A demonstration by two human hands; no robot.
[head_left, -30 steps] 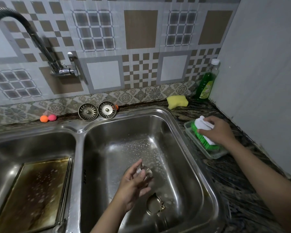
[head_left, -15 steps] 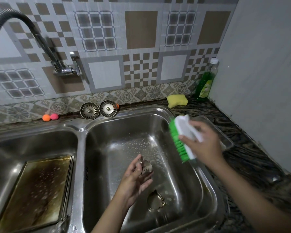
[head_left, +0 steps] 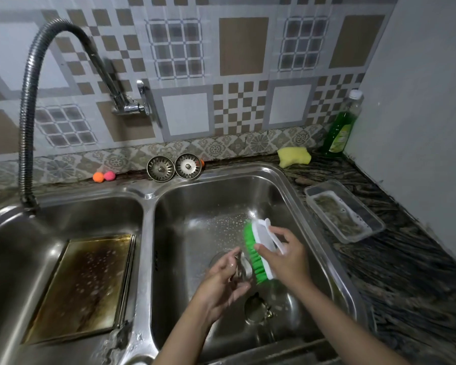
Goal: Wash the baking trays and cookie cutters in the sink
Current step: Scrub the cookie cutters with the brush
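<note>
Over the right basin of the steel double sink (head_left: 313,225), my left hand (head_left: 221,283) grips a small metal cookie cutter (head_left: 241,267). My right hand (head_left: 283,256) holds a white scrub brush with green bristles (head_left: 256,250), and the bristles press against the cutter. Another metal cutter (head_left: 257,308) lies on the basin floor near the drain. A stained, soapy baking tray (head_left: 82,285) lies in the left basin, with more tray edges stacked at its right side.
A flexible tap hose (head_left: 27,106) arches over the left basin. Two sink strainers (head_left: 174,167), two small orange and pink balls (head_left: 103,176), a yellow sponge (head_left: 294,156) and a green soap bottle (head_left: 341,127) line the back. A clear plastic tub (head_left: 344,210) sits on the right counter.
My right hand lifted the brush out of the plastic tub on the counter and carried it left and down to the cutter in my left hand. The camera view tilted slightly.
</note>
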